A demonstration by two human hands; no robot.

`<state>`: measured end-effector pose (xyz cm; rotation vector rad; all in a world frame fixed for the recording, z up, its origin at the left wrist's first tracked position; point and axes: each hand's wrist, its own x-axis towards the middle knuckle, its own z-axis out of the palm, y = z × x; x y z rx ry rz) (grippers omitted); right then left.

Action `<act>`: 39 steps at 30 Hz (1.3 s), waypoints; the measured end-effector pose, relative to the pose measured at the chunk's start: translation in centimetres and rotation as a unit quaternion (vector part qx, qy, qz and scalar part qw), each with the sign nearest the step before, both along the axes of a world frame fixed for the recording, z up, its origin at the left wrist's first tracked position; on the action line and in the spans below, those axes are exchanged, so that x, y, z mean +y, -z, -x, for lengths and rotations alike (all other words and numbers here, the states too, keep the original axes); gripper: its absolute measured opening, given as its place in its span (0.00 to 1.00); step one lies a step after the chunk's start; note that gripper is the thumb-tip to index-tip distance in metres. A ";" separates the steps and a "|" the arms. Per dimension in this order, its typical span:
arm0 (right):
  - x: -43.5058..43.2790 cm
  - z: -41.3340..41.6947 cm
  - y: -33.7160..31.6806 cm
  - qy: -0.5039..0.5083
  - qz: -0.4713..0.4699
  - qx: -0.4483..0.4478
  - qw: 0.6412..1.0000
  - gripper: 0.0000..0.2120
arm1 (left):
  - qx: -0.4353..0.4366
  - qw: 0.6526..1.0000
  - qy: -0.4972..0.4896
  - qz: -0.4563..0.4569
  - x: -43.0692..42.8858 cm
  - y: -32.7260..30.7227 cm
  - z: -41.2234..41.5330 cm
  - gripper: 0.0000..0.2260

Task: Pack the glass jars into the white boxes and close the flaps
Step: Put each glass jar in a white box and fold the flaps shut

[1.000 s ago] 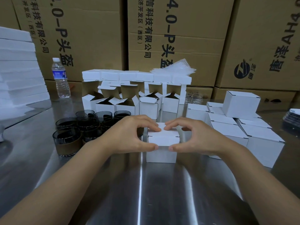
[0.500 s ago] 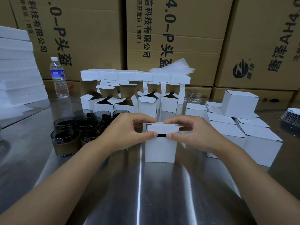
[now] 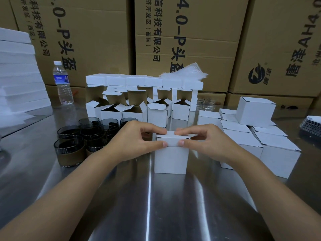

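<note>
A small white box stands upright on the steel table in front of me. My left hand and my right hand both pinch its top flap between thumb and fingers, one at each side, with the lid pressed down over the opening. What is inside the box is hidden. Several dark glass jars with brown bands stand in a cluster to the left. Behind them are several open white boxes with raised flaps.
Closed white boxes are stacked at the right. A water bottle and a pile of white foam sheets stand at the far left. Large brown cartons wall off the back. Dark flat items lie at the right edge.
The lid, held raised with a dark gap half a second ago, now sits down on the box with the gap gone. Both hands stayed at the top edge.
</note>
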<state>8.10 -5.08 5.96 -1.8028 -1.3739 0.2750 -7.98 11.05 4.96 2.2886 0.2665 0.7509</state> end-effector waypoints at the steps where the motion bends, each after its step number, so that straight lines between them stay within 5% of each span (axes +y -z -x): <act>1: 0.0 0.1 0.0 -0.001 -0.002 0.003 1.000 0.08 | 0.002 1.000 -0.001 -0.001 0.0 0.0 0.0 0.10; 11: 0.0 0.6 -0.3 -0.003 -0.013 0.040 0.999 0.10 | -0.003 0.999 -0.012 0.051 -0.2 0.1 -0.1 0.09; 33: 0.7 0.0 0.4 -0.012 -0.005 0.011 1.000 0.06 | 0.012 1.000 0.012 0.002 -0.3 -0.2 0.1 0.12; 39: 1.0 -0.2 0.9 -0.014 -0.011 0.019 1.000 0.02 | 0.005 0.999 0.003 0.033 -0.6 0.0 -0.3 0.04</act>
